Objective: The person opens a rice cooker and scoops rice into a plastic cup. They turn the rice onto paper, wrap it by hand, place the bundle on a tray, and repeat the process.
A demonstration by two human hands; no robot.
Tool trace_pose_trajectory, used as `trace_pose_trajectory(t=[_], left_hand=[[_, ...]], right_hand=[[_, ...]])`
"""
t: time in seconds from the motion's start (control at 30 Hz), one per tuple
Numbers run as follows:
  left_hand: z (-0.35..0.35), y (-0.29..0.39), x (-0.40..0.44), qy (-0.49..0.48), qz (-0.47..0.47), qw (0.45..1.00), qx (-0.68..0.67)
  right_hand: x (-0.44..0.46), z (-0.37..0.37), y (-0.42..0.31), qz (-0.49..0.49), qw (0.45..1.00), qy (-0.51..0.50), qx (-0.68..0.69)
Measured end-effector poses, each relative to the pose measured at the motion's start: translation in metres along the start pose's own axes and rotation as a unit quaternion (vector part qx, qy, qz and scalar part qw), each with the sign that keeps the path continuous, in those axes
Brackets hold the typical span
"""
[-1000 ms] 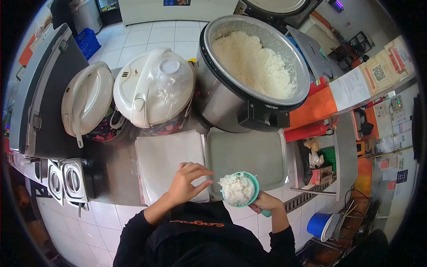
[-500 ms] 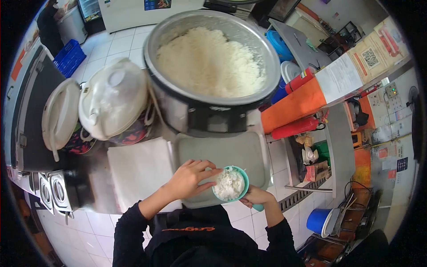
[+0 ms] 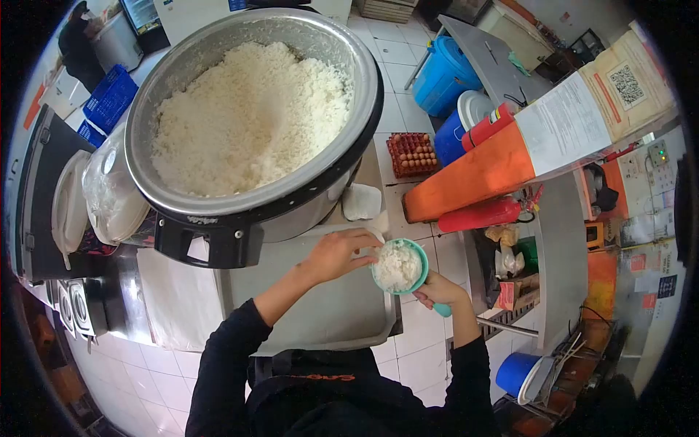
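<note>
teal scoop [image 3: 420, 280] of rice [image 3: 397, 266] | gripped in right hand [image 3: 443, 290] | left hand [image 3: 339, 253] half-open, empty, beside

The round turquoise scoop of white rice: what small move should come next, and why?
Probably the bare left hand should gently pat the loose white rice level: it mounds above the rim of the round turquoise scoop, and that hand's fingers are right beside it, while the right hand grips the handle.
</note>
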State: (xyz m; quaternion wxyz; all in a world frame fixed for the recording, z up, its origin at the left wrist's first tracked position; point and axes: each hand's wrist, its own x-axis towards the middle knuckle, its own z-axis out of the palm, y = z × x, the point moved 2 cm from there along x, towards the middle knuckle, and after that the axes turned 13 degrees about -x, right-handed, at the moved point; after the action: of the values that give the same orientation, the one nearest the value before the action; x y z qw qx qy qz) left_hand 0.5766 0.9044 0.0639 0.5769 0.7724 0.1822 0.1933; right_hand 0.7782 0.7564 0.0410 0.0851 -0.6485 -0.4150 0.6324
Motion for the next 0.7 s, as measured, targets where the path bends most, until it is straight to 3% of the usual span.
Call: trace_pose_trajectory(t=[0.1,0.23,0.3,0.33,0.4,0.53,0.6,0.7], left_hand=[[0.005,-0.014,0.029,0.019,-0.032,0.999,0.002],[0.002,-0.031,0.079,0.064,-0.009,0.998,-0.019],[-0.004,-0.030,0.104,0.181,-0.040,0.974,0.134],[-0.001,-0.033,0.115,0.183,-0.041,0.973,0.136],[0.006,-0.049,0.136,0.237,-0.066,0.903,0.352],[0.021,-0.096,0.167,0.222,-0.139,0.842,0.472],[0.023,-0.106,0.169,0.121,-0.220,0.844,0.475],[0.025,-0.084,0.150,0.174,-0.172,0.847,0.471]], right_hand=[[0.014,-0.023,0.005,-0.012,1.000,0.020,0.016],[0.048,-0.067,0.011,-0.049,0.999,0.023,-0.004],[0.066,-0.085,0.013,-0.056,0.998,0.024,0.014],[0.074,-0.093,0.013,-0.061,0.997,0.026,0.034],[0.088,-0.107,0.011,-0.060,0.998,0.007,0.036],[0.093,-0.113,0.011,-0.077,0.994,-0.019,0.073],[0.097,-0.117,0.033,-0.059,0.995,-0.015,0.080],[0.083,-0.111,0.046,-0.038,0.994,-0.011,0.106]])
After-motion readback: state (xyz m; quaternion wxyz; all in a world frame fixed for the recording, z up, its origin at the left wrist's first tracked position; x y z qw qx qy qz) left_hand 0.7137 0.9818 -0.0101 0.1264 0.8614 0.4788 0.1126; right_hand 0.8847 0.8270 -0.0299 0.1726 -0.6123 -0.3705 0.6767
